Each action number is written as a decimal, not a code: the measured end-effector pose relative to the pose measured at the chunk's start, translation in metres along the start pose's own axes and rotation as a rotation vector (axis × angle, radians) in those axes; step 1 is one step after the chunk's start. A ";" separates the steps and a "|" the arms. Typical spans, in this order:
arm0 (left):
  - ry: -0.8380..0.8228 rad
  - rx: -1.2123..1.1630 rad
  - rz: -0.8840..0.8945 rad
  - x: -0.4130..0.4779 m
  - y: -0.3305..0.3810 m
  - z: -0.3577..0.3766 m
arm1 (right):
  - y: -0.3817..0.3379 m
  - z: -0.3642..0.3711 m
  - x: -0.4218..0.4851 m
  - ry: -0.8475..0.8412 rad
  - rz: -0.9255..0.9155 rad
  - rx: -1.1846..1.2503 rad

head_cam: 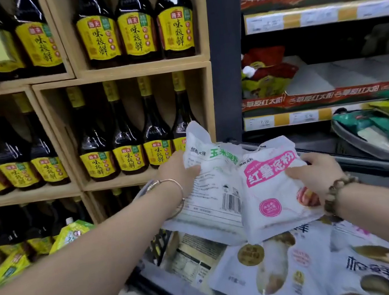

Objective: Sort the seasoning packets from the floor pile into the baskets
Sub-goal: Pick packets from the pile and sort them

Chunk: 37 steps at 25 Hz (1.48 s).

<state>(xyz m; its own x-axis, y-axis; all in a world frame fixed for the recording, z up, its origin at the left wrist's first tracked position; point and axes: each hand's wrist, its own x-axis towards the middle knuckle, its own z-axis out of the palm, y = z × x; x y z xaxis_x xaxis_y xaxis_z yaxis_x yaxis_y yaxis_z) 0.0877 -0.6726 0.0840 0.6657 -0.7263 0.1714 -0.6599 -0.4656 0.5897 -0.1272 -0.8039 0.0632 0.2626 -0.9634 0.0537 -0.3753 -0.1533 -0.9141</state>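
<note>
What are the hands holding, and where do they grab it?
The left hand grips the green-lettered packet by its left edge. The right hand grips the pink-labelled packet by its right edge.

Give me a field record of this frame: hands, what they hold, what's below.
left hand: grips green-lettered white starch packet
right hand: grips pink-labelled white starch packet
packets: side by side, edges overlapping, held over the basket
basket contents: mushroom-printed packets
background: wooden shelves of yellow-labelled dark bottles
</note>
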 end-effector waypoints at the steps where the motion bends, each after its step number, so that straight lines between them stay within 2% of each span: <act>1: -0.015 0.105 0.012 0.004 -0.001 0.006 | 0.001 -0.001 -0.001 0.009 -0.049 -0.051; 4: -0.122 0.274 -0.001 0.012 -0.004 0.028 | 0.004 -0.005 -0.001 -0.071 -0.176 -0.238; 6: -0.168 0.395 -0.006 0.012 -0.010 0.040 | 0.005 -0.011 -0.001 -0.159 -0.175 -0.381; 8: -0.176 0.534 0.042 0.011 -0.012 0.038 | -0.001 -0.020 -0.001 -0.218 -0.222 -0.632; 10: -0.135 0.552 0.126 0.008 -0.009 0.033 | -0.014 -0.028 0.000 -0.169 -0.355 -1.058; 12: -0.189 0.397 0.173 -0.001 0.002 0.029 | -0.022 -0.029 0.007 -0.008 -0.525 -1.263; 14: -0.305 0.330 0.202 -0.015 0.013 0.036 | -0.027 -0.018 0.013 -0.046 -0.669 -1.247; 16: -0.350 0.441 0.277 -0.020 0.017 0.048 | -0.023 0.001 0.015 -0.254 -0.739 -1.223; 19: -0.374 0.539 0.333 -0.010 0.012 0.059 | -0.001 0.016 0.015 -0.422 -0.706 -1.190; 23: -0.477 0.567 0.336 0.005 0.009 0.074 | 0.018 0.024 0.015 -0.577 -0.514 -1.025; 29: -0.450 0.532 0.331 0.008 0.001 0.087 | 0.025 0.032 0.022 -0.636 -0.467 -0.984; 37: -0.524 0.547 0.310 0.008 0.009 0.078 | 0.018 0.029 0.017 -0.610 -0.510 -1.070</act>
<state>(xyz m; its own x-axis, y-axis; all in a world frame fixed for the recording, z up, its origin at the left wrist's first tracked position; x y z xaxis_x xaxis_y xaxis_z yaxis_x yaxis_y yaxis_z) 0.0596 -0.7220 0.0292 0.2652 -0.9416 -0.2074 -0.9541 -0.2873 0.0842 -0.1038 -0.8164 0.0361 0.8294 -0.5381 -0.1501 -0.5516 -0.8314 -0.0671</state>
